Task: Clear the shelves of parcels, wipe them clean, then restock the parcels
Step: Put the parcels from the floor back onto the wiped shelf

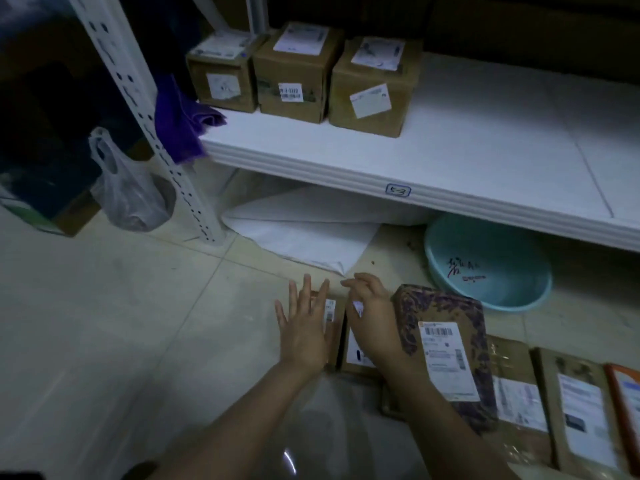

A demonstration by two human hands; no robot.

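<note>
Head view: small parcel [348, 362] on the floor [104, 341] at 6 o'clock. Your left hand [304, 327], fingers straight and spread, flanks its 9 o'clock side; your right hand [370, 317], fingers curled, covers its top, grip uncertain.

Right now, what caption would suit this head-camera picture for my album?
Left hand and right hand at a small parcel on the floor; three boxes on the white shelf above.

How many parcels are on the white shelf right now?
3, side by side at the left end of the shelf: left box, middle box, right box. The shelf runs out of frame at right, so more may be hidden.
</note>
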